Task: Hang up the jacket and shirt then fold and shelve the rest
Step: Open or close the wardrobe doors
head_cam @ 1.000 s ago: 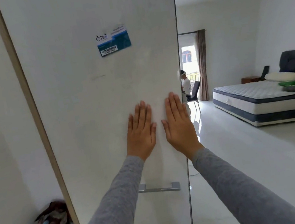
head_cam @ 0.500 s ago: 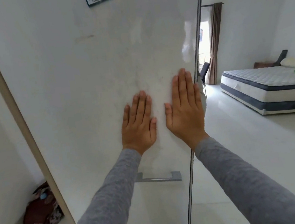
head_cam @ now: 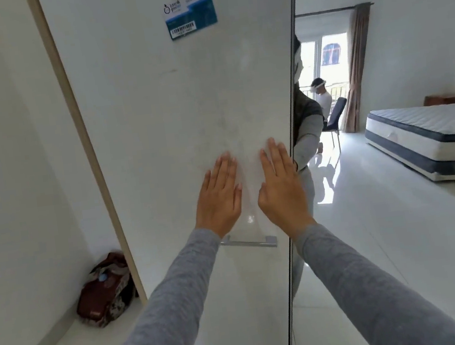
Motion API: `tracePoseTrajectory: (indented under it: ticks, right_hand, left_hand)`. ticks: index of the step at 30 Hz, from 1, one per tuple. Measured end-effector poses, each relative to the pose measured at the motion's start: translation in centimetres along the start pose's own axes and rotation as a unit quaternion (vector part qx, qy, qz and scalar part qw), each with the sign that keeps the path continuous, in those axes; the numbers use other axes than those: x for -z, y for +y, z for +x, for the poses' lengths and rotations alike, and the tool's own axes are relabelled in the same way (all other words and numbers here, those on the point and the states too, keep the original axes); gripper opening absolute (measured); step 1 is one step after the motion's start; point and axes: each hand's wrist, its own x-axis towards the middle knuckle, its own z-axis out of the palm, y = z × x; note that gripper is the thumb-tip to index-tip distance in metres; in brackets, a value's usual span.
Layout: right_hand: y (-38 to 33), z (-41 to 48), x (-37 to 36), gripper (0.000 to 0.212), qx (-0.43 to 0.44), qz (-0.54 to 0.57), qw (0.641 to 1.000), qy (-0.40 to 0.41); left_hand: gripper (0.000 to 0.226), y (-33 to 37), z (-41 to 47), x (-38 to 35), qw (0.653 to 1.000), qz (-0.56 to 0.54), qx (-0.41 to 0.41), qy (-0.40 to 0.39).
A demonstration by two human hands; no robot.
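A tall white wardrobe door (head_cam: 170, 116) fills the middle of the head view, with a blue and white sticker (head_cam: 189, 12) high on it and a metal handle (head_cam: 249, 242) low down. My left hand (head_cam: 219, 195) and my right hand (head_cam: 280, 184) lie flat on the door side by side, fingers straight, just above the handle. The right hand is close to the door's right edge. No jacket, shirt or other clothes for the task are in view.
A mirror panel (head_cam: 397, 209) to the right of the door reflects the room: a bed (head_cam: 428, 133), a curtain (head_cam: 357, 70), a dark chair (head_cam: 336, 113) and a seated person (head_cam: 321, 97). A dark red patterned bag (head_cam: 106, 290) lies on the floor at the left.
Both hands stay flat on the door. The view has swung, so the sticker is lower in frame again and more of the mirror's reflection shows.
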Motion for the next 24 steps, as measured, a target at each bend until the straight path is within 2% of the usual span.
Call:
tracePoseTrajectory:
  ticks: [5, 9, 11, 15, 20, 24]
  right_hand:
    - [-1.8, -4.1, 4.2, 0.052, -0.093, 0.11, 0.987, -0.071]
    - [-1.9, -7.2, 7.7, 0.048, -0.106, 0.132, 0.982, -0.084]
    - [-1.4, -9.1, 9.5, 0.039, -0.111, 0.146, 0.98, -0.077]
    - [0.5, -13.9, 13.4, 0.028, -0.134, 0.126, 0.978, -0.098]
    - [4.2, -18.7, 18.7, 0.028, -0.192, 0.089, 0.968, -0.134]
    - [8.5, -21.2, 23.3, 0.033, -0.225, 0.083, 0.96, -0.141]
  left_hand:
    - [0.056, 2.8, -4.3, 5.0, 0.998, -0.051, 0.037, -0.024]
    - [0.054, 5.8, -7.4, 7.6, 0.997, -0.069, 0.039, -0.026]
    - [0.053, 7.6, -8.9, 8.4, 0.996, -0.081, 0.037, -0.024]
    - [0.049, 11.8, -12.6, 8.7, 0.99, -0.129, 0.049, -0.012]
    - [0.038, 18.2, -16.0, 8.2, 0.976, -0.203, 0.053, -0.052]
    - [0.037, 24.6, -16.2, 7.9, 0.962, -0.262, 0.035, -0.07]
